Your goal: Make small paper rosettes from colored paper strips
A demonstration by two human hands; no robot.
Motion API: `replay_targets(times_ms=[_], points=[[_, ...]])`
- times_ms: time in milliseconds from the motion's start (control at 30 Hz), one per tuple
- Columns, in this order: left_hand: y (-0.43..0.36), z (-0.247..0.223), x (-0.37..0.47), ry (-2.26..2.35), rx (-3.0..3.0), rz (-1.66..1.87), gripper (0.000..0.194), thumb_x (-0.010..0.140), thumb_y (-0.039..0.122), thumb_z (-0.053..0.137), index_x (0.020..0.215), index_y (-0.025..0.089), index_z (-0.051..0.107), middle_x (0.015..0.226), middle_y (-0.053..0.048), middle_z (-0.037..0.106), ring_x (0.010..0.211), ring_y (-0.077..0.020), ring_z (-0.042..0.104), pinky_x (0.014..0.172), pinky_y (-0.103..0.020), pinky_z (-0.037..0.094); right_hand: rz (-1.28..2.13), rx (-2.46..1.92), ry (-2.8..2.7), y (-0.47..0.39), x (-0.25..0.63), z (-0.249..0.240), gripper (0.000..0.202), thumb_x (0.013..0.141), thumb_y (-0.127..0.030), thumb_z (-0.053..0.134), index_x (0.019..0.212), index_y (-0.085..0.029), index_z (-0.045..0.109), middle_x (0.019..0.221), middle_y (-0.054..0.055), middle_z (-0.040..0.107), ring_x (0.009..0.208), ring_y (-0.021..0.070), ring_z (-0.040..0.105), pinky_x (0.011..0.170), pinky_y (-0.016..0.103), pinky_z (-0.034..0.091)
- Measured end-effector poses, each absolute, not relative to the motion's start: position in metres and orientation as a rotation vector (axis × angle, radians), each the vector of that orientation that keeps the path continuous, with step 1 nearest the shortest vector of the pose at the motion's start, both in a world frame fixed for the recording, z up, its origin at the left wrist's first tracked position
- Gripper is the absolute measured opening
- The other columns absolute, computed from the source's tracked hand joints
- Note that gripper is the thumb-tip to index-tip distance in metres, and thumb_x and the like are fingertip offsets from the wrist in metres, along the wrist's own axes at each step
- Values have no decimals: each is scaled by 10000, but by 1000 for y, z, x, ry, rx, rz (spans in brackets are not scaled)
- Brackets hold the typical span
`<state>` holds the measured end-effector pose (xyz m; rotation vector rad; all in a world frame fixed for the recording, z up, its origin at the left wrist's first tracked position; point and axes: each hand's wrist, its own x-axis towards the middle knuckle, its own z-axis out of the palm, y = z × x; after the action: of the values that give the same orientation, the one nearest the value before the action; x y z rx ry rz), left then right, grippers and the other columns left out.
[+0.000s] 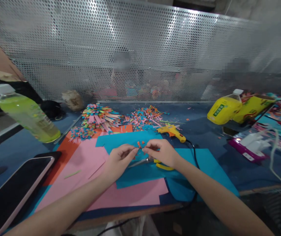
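Scissors (149,160) lie on paper sheets (135,178), beneath the right hand (162,152), glue gun (172,131) just beyond! Phone (20,190) and bottle (29,114) left, paper strips (144,117) heaped behind.

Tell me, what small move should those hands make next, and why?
Probably pinch the little orange paper piece gently from both sides, to steady it: the left hand and right hand nearly meet there, while the scissors lie on the blue paper below. Whether either hand grips the piece is too small to tell.
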<state>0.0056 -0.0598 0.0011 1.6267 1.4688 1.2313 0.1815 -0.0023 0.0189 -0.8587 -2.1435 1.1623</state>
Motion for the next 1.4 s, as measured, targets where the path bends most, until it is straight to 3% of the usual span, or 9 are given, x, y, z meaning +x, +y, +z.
replay_targets(times_ms=[167, 533, 1100, 1400], points=[[-59, 0, 5, 1449, 1584, 1245, 258, 772, 392, 526, 694, 166, 623, 605, 7, 589, 537, -104, 505, 519, -205, 393, 1284, -827, -2108, -2, 182, 19, 327, 803, -461, 495, 754, -146, 572, 601, 2, 562, 524, 94, 516, 494, 198, 399], [-60, 5, 7, 1499, 1625, 1244, 284, 756, 418, 528, 664, 170, 632, 576, 7, 580, 532, -115, 488, 518, -215, 375, 1067, -863, -2168, -2, 180, 18, 205, 802, -309, 496, 723, -143, 586, 597, -5, 552, 528, 84, 485, 492, 190, 368], [-60, 0, 7, 1506, 1651, 1246, 265, 763, 412, 532, 709, 180, 650, 622, 0, 608, 560, -121, 515, 534, -211, 401, 998, -854, -2160, -3, 180, 18, 186, 787, -299, 515, 711, -148, 591, 599, -8, 556, 569, 89, 503, 541, 189, 389], [-61, 0, 8, 1473, 1625, 1232, 296, 757, 435, 531, 640, 176, 613, 581, 9, 586, 552, -119, 510, 522, -199, 392, 1053, -840, -2126, -3, 180, 16, 167, 773, -294, 524, 703, -150, 574, 610, -14, 547, 524, 72, 472, 499, 176, 377]])
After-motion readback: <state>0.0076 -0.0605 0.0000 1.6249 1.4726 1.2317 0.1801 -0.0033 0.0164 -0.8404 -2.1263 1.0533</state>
